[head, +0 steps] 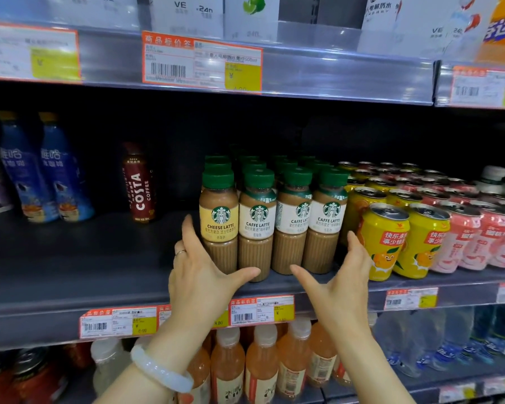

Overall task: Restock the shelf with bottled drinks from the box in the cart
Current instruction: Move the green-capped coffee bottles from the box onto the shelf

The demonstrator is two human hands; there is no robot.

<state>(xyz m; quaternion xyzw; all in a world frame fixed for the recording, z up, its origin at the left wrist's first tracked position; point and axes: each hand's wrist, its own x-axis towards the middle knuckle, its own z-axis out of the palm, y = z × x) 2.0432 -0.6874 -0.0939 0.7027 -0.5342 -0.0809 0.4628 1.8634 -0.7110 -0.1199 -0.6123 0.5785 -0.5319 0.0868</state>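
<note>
- Green-capped latte bottles (257,223) stand in rows on the dark shelf (85,258), yellow cans (388,240) just right.
- Left hand (199,275) and right hand (344,281) flank the front row, fingers straight, gripping nothing.

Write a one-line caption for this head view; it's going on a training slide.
Both open hands, left and right, bracket the front row of coffee bottles on the shelf.

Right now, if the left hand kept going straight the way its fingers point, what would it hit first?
Probably the Cheese Latte bottle: the left hand already has its fingers beside that bottle's left side, though contact is unclear.
</note>
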